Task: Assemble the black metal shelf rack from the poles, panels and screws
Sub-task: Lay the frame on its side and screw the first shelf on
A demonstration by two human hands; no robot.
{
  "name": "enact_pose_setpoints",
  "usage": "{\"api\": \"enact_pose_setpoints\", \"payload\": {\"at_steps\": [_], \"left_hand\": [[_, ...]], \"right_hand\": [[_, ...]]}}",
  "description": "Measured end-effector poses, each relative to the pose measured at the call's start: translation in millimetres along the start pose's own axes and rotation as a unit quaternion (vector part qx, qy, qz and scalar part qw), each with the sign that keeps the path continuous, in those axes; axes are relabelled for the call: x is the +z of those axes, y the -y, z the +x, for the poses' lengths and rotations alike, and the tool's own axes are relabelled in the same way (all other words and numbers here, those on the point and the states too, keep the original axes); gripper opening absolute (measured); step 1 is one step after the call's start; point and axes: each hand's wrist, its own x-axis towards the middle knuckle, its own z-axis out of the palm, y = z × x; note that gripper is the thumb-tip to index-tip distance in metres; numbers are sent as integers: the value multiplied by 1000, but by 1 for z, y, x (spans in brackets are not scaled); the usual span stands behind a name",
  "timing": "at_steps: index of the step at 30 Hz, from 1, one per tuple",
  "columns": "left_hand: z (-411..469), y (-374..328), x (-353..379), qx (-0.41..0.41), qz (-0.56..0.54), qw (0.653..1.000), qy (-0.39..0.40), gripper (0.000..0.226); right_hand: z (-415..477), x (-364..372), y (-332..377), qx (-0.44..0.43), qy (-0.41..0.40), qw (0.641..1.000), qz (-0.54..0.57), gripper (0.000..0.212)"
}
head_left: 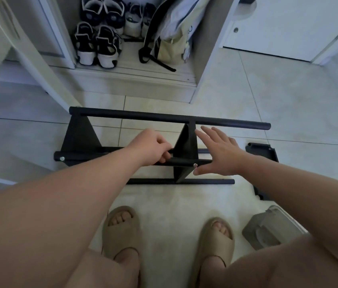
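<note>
Poles (143,116) look the firm hold on the stiff black metal shelf rack (184,146): left hand (153,146) grips one, right hand (218,151) splayed, empty.

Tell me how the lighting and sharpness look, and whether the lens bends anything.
Head view: dim, flat light, no glare, so the rack shows little detail; head view: the wide lens slants the left door frame; edges look soft.

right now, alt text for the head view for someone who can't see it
A person's left hand grips a pole of a half-built black rack lying on the tile floor, while the open right hand spreads beside its middle panel, thumb by a screw.
</note>
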Motion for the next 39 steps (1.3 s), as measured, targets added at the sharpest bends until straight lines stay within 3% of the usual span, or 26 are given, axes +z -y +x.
{"api": "enact_pose_setpoints", "payload": {"at_steps": [2, 5, 10, 16, 19, 30, 39], "left_hand": [[14, 6, 3, 25, 91, 995, -19, 20], [34, 4, 10, 29, 134, 990, -20, 21], [61, -9, 40, -48, 47, 995, 70, 23], [75, -22, 54, -140, 72, 969, 192, 33], [72, -22, 57, -157, 50, 964, 210, 34], [42, -19, 72, -167, 120, 926, 315, 29], [42, -8, 72, -149, 121, 926, 325, 19]], "right_hand": [[9, 10, -9, -15, -9, 1000, -15, 128], [21, 14, -19, -34, -36, 999, -9, 131], [29, 18, -29, -34, -54, 997, 36, 128], [24, 34, -29, -23, -47, 990, 131, 123], [15, 43, -26, 11, -59, 978, 199, 124], [-26, 81, -11, -16, -112, 993, -28, 118], [-28, 91, -7, 22, -139, 990, -15, 124]]}}
